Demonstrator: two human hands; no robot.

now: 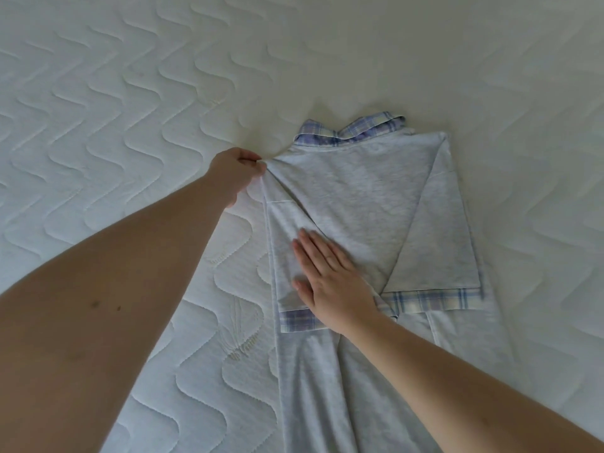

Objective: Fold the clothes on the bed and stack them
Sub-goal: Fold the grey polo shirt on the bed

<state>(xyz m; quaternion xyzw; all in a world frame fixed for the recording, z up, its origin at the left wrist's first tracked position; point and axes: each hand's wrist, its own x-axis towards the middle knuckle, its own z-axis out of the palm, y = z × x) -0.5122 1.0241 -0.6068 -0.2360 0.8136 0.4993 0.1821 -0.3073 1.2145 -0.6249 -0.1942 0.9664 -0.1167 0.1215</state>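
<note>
Shirt [359, 191]: soft grey knit cloth, heathered, matt, lightly creased. Collar [353, 130] and sleeve cuffs [428, 300]: woven cloth, blue-and-white plaid, matt. Bed [114, 109]: white quilted fabric, stitched wavy lines, padded, faint sheen, slightly puckered along seams.

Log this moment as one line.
left hand pinches shirt shoulder | right hand flat on folded sleeve | both sleeves folded in

Single head-worn view, looking steeply down and forward, close over the bed [130, 93], wide-angle
</note>
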